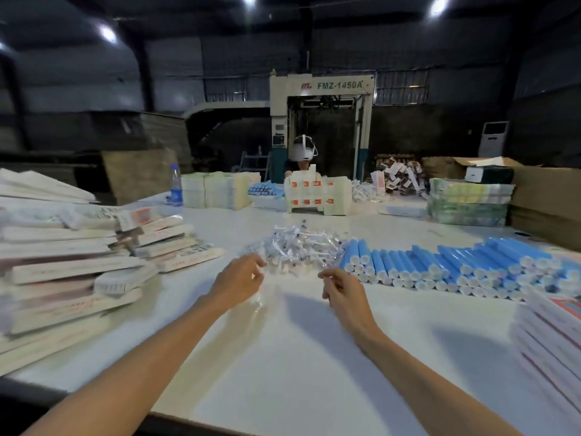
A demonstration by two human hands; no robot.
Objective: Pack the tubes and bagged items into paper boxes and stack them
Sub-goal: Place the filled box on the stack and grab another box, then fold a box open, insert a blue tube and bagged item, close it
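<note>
Where the white worktop [298, 357] reaches its left edge, paper boxes [69, 269] lie in a loose stack. Toward the middle, the left hand [239, 278] curls its fingers at the near fringe of the heap of bagged items [298, 247]; whether it pinches a bag I cannot tell. The right hand [341, 289], fingers likewise curled and its hold just as unclear, is near the blue tubes [440, 265], ranked toward the right edge.

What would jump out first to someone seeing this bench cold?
The long bank of blue tubes stacked on the right of the table draws the eye first. At centre lies a heap of clear bagged items, with the left hand and right hand at its near edge. Slim paper boxes pile up untidily on the left.
</note>
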